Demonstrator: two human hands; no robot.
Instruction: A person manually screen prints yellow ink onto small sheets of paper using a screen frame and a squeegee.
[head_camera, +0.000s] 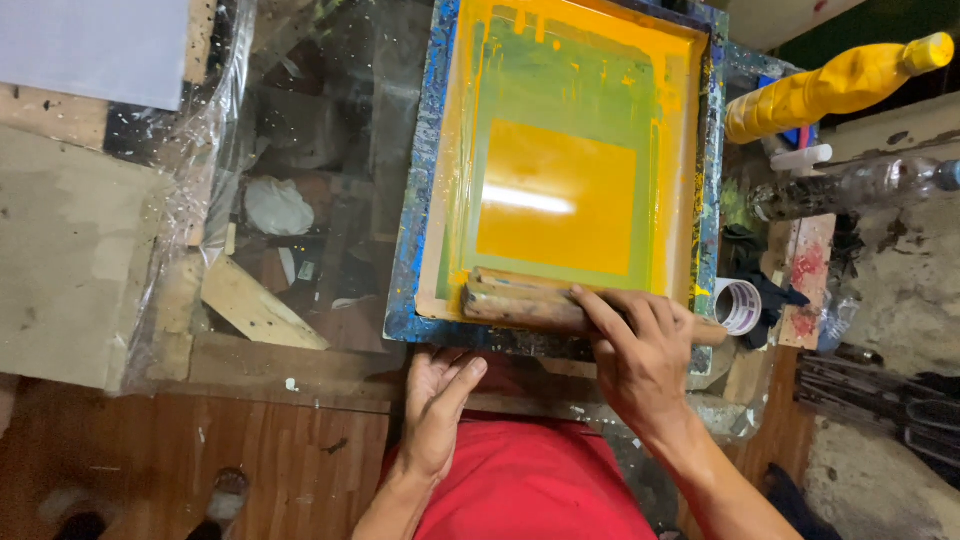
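1. Head view: the right hand (640, 355) is clamped on a wooden squeegee (525, 300), at the near edge of the yellow printing screen (560, 190).
2. Left hand (435, 400) is open, fingers apart, touching the blue frame (415, 240) from below.

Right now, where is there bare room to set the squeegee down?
Free: the clear plastic sheet left of the screen frame, and the wood edge beside the left hand. Crowded: right of the frame, yellow bottle, clear bottle, tape roll. Right hand holds the squeegee.
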